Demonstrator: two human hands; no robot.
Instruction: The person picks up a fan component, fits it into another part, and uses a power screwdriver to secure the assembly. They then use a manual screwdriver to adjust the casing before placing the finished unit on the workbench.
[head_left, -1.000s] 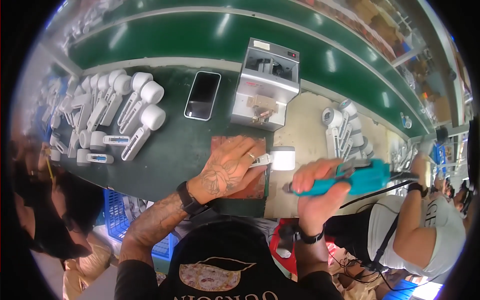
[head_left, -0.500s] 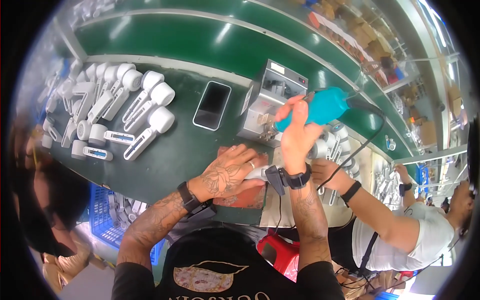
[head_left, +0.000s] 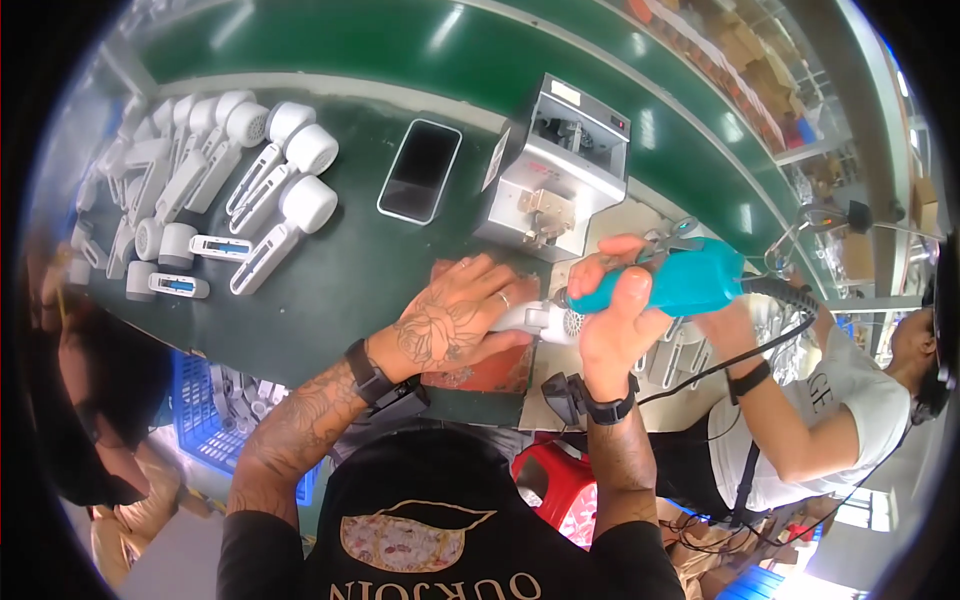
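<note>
White plastic handheld device [head_left: 545,320] lies on a reddish-brown mat [head_left: 490,368] at the counter's [head_left: 350,290] near edge. Left hand [head_left: 455,320] pressed flat over it, fingers together. Right hand [head_left: 620,320] wrapped around a turquoise electric screwdriver [head_left: 665,283], tip at the device's head. Risk: tip slips if the hold-down loosens, marring the plastic.

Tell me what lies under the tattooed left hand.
The left hand presses a white plastic handheld part onto a reddish-brown mat; the part's handle end is covered by the palm.
</note>
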